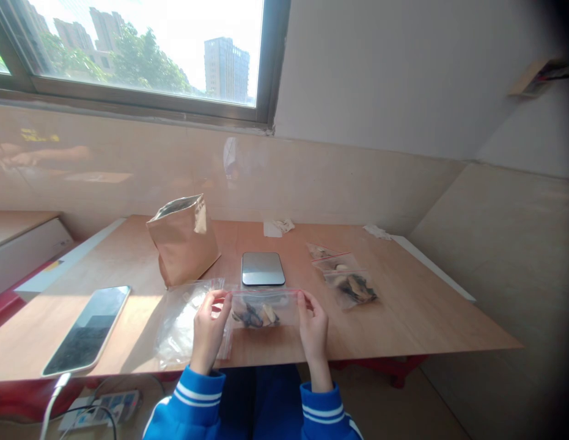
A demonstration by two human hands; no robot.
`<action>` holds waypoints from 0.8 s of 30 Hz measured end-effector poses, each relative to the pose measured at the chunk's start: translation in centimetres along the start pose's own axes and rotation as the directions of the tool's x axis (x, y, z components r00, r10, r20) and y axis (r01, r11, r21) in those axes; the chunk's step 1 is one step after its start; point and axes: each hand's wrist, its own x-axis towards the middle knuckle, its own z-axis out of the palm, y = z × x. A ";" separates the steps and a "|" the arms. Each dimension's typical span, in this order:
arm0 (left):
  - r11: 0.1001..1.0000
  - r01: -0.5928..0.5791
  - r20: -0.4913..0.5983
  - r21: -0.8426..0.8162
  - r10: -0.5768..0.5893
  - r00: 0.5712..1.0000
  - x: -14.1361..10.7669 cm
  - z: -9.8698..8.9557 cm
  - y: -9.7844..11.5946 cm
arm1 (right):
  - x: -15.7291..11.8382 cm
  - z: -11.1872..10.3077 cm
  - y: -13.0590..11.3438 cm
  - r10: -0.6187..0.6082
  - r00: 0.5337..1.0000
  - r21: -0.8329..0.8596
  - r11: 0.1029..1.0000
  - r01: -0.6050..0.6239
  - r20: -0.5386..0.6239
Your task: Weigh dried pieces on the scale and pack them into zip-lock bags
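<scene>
A clear zip bag (pixel 291 309) with a red seal line is stretched between my two hands near the table's front. Dark and pale dried pieces (pixel 255 315) lie at its bottom. My left hand (pixel 211 321) pinches the top left corner, and my right hand (pixel 313 324) pinches the top right corner. Just beyond the bag sits a flat silver scale (pixel 263 269). Beside my left hand lies a pile of clear plastic bags (pixel 178 324), partly covered by that hand. Several filled zip bags (pixel 351 284) rest to the right, overlapping one another.
A brown paper pouch (pixel 186 241) stands open-topped at the back left. A phone (pixel 89 330) with a white cable (pixel 55 391) lies at the left edge. White paper scraps (pixel 278 228) are by the wall. Below the table is a power strip (pixel 119 406).
</scene>
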 end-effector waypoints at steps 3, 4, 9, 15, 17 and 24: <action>1.000 0.017 -0.002 -0.015 -0.017 1.000 -0.1 0.0 0.2 | -0.1 0.1 -0.1 -0.008 1.000 -0.016 1.000 0.007 -0.020; 0.999 0.025 -0.002 -0.025 -0.025 1.000 -0.1 0.1 0.2 | -0.1 0.1 -0.2 -0.006 1.000 -0.012 1.000 0.006 -0.023; 0.994 0.032 0.046 -0.103 -0.027 0.999 0.0 0.0 -0.2 | -0.2 0.4 0.0 0.010 1.000 0.059 0.998 -0.009 -0.001; 0.995 0.056 0.148 -0.087 -0.043 0.988 0.0 0.0 0.0 | -0.2 0.7 0.4 0.022 0.996 0.130 0.991 -0.033 0.082; 0.996 0.050 0.155 -0.071 -0.039 0.987 0.0 0.1 0.2 | -0.1 0.7 0.5 0.011 0.996 0.119 0.993 -0.022 0.094; 0.998 0.021 0.103 -0.063 -0.014 0.995 0.0 -0.1 0.0 | 0.1 0.1 0.6 0.025 0.998 0.089 0.996 -0.030 0.062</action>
